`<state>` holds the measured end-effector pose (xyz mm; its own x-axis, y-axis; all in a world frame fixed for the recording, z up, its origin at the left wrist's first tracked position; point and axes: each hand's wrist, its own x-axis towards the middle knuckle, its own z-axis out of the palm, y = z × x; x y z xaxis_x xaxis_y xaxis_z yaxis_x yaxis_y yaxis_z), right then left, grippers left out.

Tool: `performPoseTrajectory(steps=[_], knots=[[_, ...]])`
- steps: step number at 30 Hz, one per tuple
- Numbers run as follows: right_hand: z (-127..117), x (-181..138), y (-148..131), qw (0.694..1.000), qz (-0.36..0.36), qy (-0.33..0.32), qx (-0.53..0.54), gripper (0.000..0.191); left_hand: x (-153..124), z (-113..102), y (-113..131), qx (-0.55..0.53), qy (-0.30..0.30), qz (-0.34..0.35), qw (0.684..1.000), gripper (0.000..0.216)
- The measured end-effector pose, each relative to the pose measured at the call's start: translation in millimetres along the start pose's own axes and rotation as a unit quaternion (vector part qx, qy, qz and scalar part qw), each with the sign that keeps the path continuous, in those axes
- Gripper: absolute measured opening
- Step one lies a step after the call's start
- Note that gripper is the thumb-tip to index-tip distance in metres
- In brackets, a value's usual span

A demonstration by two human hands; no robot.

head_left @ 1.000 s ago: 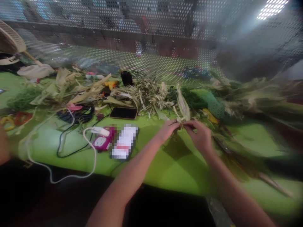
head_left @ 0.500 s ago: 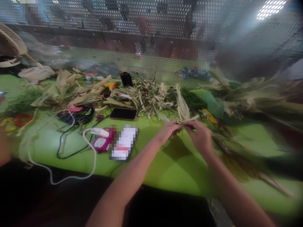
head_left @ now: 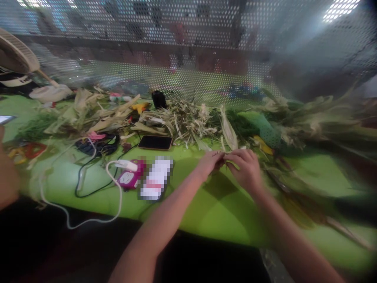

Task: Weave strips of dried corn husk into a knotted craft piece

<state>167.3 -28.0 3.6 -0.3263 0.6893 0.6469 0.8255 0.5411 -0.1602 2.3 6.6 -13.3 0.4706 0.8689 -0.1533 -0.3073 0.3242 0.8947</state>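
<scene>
My left hand (head_left: 209, 163) and my right hand (head_left: 246, 168) meet above the green table (head_left: 224, 204), fingertips pinched together on a pale dried leaf strip (head_left: 229, 133) that rises from between them toward the back. Both hands are closed around its lower end. Just behind them lies a heap of dried leaves and husks (head_left: 182, 118).
A black phone (head_left: 155, 142) lies left of my hands, with a pink device (head_left: 129, 177), a white cable (head_left: 114, 196) and black cords (head_left: 97, 145) farther left. More leaves (head_left: 318, 122) and a green knitted piece (head_left: 260, 125) sit at the right. A perforated metal screen (head_left: 188, 55) backs the table. Another person's arm (head_left: 7, 181) is at the left edge.
My hands have stayed in place, working the strip's end; the small side piece sticking out near my right fingers has been folded down.
</scene>
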Motion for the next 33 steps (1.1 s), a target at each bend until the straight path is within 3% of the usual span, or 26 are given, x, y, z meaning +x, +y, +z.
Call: performPoseTrajectory(steps=[5, 11, 19, 24, 33], knots=[[-0.8, 0.0, 1.8, 0.999, 0.017, 0.007, 0.031, 0.011, 1.0, -0.6, -2.2, 0.028, 0.009, 0.013, 0.999, 0.039], [-0.2, -0.8, 3.0, 1.000, 0.001, -0.012, 0.005, 0.021, -0.4, 1.5, 0.6, -0.013, 0.015, -0.001, 1.000, 0.037], [-0.5, -0.7, 4.0, 1.000, -0.002, 0.003, 0.015, 0.013, -0.6, 0.8, 0.0, -0.020, 0.007, -0.002, 1.000, 0.041], [1.1, -1.4, 3.4, 1.000, -0.011, -0.012, -0.015, 0.021, -2.2, 1.8, 3.3, -0.045, 0.011, -0.024, 0.999, 0.038], [-0.7, 1.0, -0.1, 1.000, 0.006, 0.008, 0.019, 0.011, -1.7, 3.5, 0.5, -0.019, 0.004, -0.014, 1.000, 0.040]])
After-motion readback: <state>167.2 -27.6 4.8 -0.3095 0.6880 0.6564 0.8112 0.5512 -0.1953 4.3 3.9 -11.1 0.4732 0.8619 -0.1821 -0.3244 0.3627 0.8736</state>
